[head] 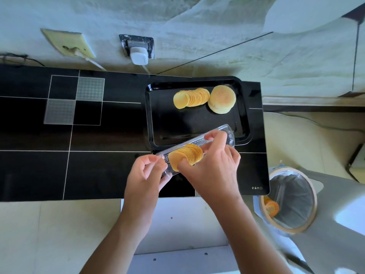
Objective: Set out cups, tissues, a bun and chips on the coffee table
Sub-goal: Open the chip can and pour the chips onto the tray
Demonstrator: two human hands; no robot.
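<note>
A black tray lies on the glossy black coffee table. On the tray, a fanned row of round yellow chips leans against a pale round bun. Over the tray's near edge, my left hand pinches the left end of a clear plastic chip sleeve. My right hand grips a stack of chips lying in that sleeve, thumb on one side, fingers on the other. No cups or tissues are in view.
A lined waste bin with an orange scrap inside stands on the floor by the table's right end. Two wall sockets with plugs sit behind the table. A white drawer front is below the table edge.
</note>
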